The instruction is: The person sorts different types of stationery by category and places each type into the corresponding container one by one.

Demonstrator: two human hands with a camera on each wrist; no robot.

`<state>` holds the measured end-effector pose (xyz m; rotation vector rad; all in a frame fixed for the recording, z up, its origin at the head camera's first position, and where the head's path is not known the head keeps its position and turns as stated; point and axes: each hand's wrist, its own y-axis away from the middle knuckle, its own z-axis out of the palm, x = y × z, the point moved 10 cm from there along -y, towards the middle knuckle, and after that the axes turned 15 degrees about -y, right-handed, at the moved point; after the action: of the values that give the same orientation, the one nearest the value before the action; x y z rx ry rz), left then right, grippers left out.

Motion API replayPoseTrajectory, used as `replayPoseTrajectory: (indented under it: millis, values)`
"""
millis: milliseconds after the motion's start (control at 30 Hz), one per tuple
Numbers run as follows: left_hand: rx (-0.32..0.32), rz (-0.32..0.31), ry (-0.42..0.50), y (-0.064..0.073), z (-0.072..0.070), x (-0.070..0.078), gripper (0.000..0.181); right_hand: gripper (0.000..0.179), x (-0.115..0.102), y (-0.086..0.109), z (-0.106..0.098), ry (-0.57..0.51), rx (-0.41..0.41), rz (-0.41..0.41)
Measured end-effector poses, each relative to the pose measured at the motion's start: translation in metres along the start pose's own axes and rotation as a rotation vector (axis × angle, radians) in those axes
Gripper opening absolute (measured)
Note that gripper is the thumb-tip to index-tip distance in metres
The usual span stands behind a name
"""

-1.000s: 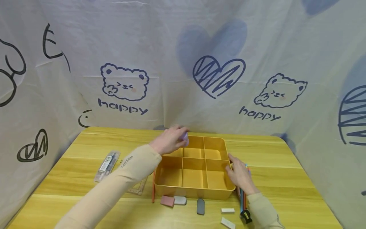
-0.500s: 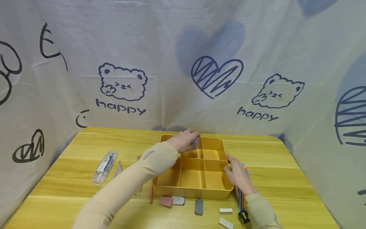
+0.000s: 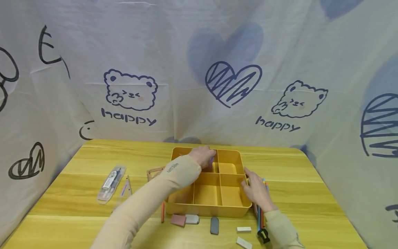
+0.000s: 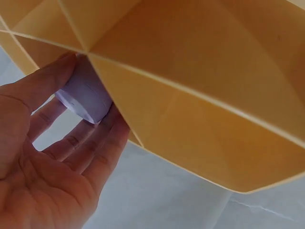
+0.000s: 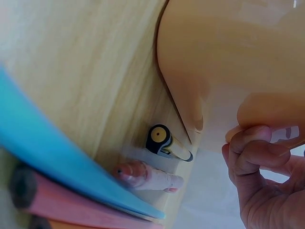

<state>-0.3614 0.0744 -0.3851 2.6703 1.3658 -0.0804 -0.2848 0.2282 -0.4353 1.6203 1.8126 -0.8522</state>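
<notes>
A yellow storage box with several compartments stands mid-table. My left hand reaches over its back middle compartment and holds a small light purple cylinder. In the left wrist view, the thumb lies on one side of the cylinder and the fingers on the other, beside a divider. From the head view, most of the cylinder is hidden behind the hand. My right hand grips the box's right wall, its fingers curled at an opening there in the right wrist view.
Left of the box lie a clear pen case, a triangle ruler and a red pencil. In front are pink, white and grey erasers. Coloured pens lie beside the right hand.
My left hand has moved right and lower with the purple cylinder, from the box's back left into the back middle compartment. The right hand keeps its place at the right wall.
</notes>
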Motion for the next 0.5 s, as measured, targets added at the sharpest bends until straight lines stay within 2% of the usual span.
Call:
replayPoseTrajectory:
  millis: [333, 500]
  values:
    - [-0.101, -0.041, -0.062, -0.012, 0.025, -0.002, 0.013, 0.054, 0.001, 0.001, 0.0, -0.002, 0.001, 0.012]
    - [-0.113, -0.05, -0.091, -0.015, 0.03, 0.0, 0.015, 0.054, 0.002, 0.001, 0.001, -0.004, 0.001, 0.017]
